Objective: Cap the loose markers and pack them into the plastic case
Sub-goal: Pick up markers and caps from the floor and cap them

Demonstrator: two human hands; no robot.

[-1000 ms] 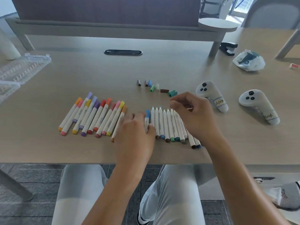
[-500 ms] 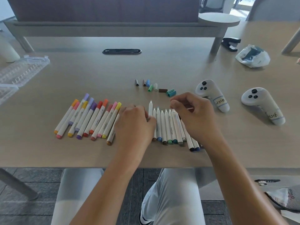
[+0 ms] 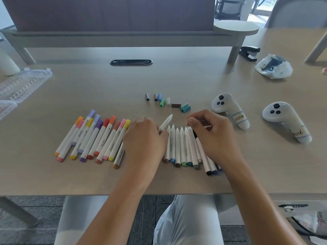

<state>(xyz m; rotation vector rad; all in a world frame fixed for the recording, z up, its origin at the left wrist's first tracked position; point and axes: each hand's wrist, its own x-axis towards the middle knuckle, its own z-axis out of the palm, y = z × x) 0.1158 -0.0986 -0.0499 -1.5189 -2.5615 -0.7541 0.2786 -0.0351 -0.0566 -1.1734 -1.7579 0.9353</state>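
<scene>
The left hand (image 3: 144, 138) lies knuckles-up at the near middle of the table (image 3: 177, 76), its fingers curled round a white uncapped marker (image 3: 166, 123). That marker's long axis slants away and to the right, its bare tip raised toward the far side and its near end hidden under the hand. The right hand (image 3: 215, 137) sits just beside it, fingers bent inward with thumb and forefinger pinched together over the row of uncapped markers (image 3: 184, 147); whether it actually grips one of them I cannot tell.

Those uncapped markers lie side by side between and under the two hands, long axes running near to far, bare tips pointing away and coloured ends toward the table's near edge; the ones on the right fan outward a little. Left of the left hand lies a row of capped markers (image 3: 95, 138), leaning slightly right, caps at the far end.

Beyond the hands a small scatter of loose caps (image 3: 168, 102) rests on the table. To the right lie two white controllers (image 3: 230, 112). At the far left edge sits the clear plastic case (image 3: 23, 84), open, well apart from the markers.
</scene>
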